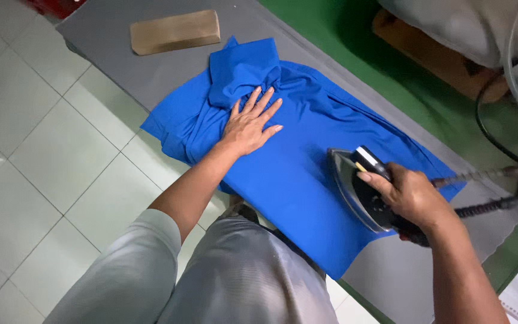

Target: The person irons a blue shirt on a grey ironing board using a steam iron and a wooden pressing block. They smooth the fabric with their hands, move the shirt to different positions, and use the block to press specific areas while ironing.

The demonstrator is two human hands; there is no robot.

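A bright blue garment (pixel 298 174) lies spread on a grey ironing board (pixel 151 72), bunched into folds at its far end. My left hand (pixel 250 123) rests flat on the cloth with fingers spread, just below the bunched part. My right hand (pixel 409 195) grips the black handle of a steam iron (pixel 355 186), which is tilted up on its side, its metal soleplate facing left over the right part of the garment.
A tan wooden block (pixel 175 31) lies at the board's far end. A black cord and grey hose (pixel 499 174) run from the iron to the right. Beyond the board is a green surface (pixel 343 36); white floor tiles (pixel 37 150) lie to the left.
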